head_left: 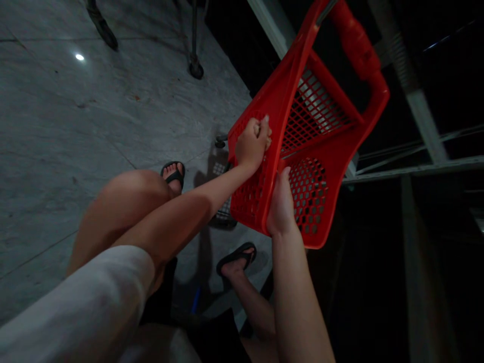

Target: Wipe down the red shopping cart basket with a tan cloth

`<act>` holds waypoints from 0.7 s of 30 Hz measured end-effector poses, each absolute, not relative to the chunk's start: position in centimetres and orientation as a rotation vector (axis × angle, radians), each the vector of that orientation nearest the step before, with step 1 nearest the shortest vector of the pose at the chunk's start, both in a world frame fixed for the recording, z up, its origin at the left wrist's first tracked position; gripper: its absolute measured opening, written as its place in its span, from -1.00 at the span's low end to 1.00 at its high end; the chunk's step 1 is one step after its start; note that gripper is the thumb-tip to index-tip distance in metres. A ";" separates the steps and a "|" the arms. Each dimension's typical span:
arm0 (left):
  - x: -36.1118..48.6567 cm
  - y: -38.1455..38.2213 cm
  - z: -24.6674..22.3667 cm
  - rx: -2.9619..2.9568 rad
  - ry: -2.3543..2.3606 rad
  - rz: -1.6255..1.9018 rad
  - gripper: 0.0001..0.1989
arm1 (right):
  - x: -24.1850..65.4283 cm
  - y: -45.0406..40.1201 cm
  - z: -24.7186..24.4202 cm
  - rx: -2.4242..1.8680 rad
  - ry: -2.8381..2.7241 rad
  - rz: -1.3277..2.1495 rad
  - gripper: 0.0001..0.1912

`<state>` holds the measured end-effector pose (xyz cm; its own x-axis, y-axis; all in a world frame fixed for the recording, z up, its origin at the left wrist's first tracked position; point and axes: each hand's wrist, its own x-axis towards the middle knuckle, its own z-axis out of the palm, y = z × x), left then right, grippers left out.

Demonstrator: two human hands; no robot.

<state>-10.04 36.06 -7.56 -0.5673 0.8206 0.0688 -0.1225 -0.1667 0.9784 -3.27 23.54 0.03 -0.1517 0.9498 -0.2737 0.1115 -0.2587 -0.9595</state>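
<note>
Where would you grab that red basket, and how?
I'd probably take the thick rounded handle from the picture's right, wrapping fingers around its bar. It stands out from the red basket at the upper right, with a gap beside it, beyond both hands, whereas the walls are wide and perforated.

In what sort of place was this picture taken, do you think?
Perhaps a storage or work area, but much is too dark to be sure. The hard grey floor, the pale metal framework at right and the red plastic basket suggest it.
</note>
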 end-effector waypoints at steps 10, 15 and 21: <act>-10.5 18.4 -6.7 1.530 1.330 1.414 -0.65 | -2.2 24.3 -0.4 -1.386 -1.117 1.573 -0.24; -10.9 20.4 -7.1 1.623 1.384 1.423 -0.58 | -2.3 23.7 -0.3 -1.370 -1.131 1.565 -0.25; -11.3 32.0 -6.9 1.076 1.645 1.764 -0.69 | -4.2 22.7 0.2 -1.319 -1.211 1.533 -0.28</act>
